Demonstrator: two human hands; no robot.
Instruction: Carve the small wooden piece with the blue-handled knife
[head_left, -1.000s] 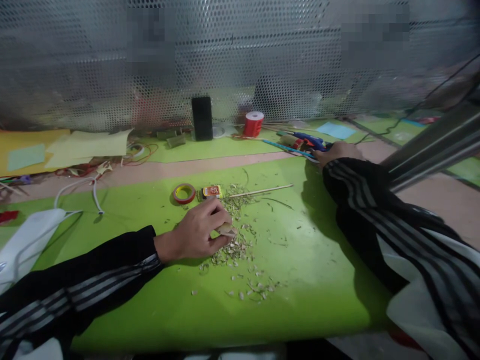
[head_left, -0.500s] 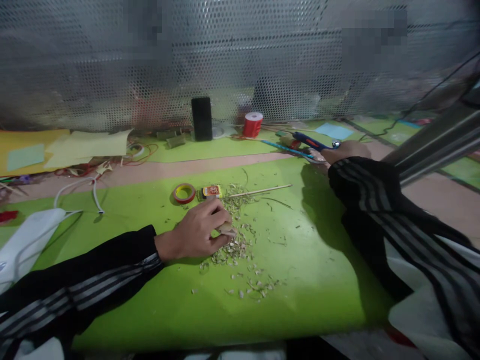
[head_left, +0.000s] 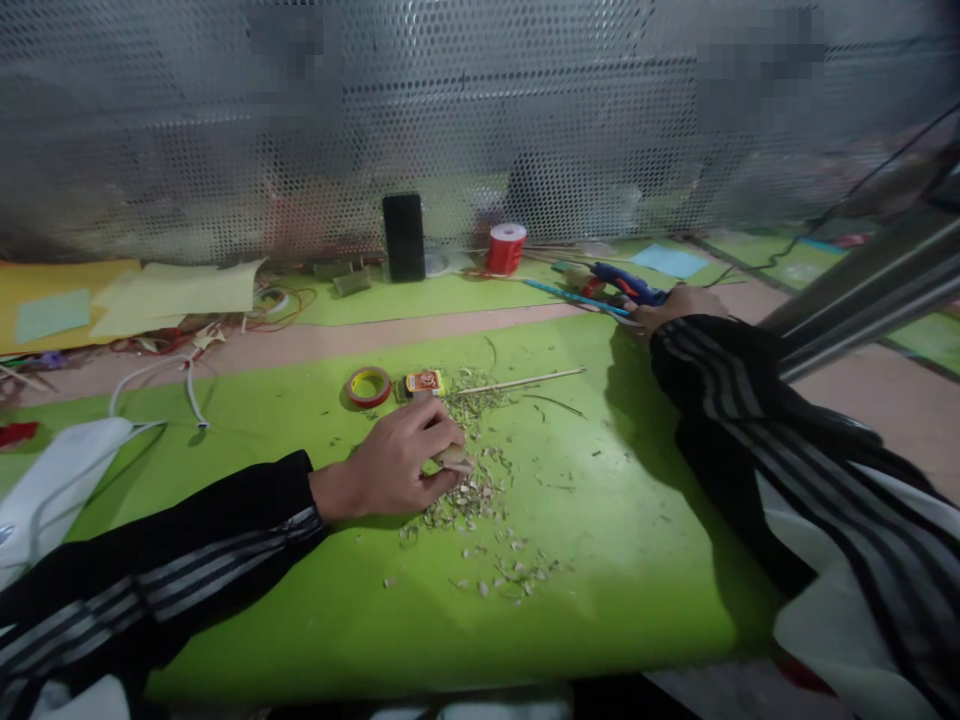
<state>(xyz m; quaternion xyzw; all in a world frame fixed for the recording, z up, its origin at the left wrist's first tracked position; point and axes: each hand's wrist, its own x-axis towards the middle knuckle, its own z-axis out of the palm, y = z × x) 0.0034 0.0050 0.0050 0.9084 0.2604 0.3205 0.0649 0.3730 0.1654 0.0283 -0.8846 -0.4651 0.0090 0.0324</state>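
Observation:
My left hand rests on the green table, its thumb and fingers closed around a small tan piece that looks like wood or bamboo. Pale shavings lie under and around it. Just beyond the fingers are a small red-and-yellow box and a roll of tape. At the far right, my right hand is at the near end of a blue glue gun, fingers curled about it and partly hidden. A blue stick-like item lies beside the gun.
A thin stick lies behind the shavings. Along the back stand a dark phone and a red spool, before a perforated metal panel. A white power strip is at left; a metal post slants at right.
My right hand has shifted slightly left, and the glue gun has turned so that more of its blue body shows. My left hand stays in place with the tan piece.

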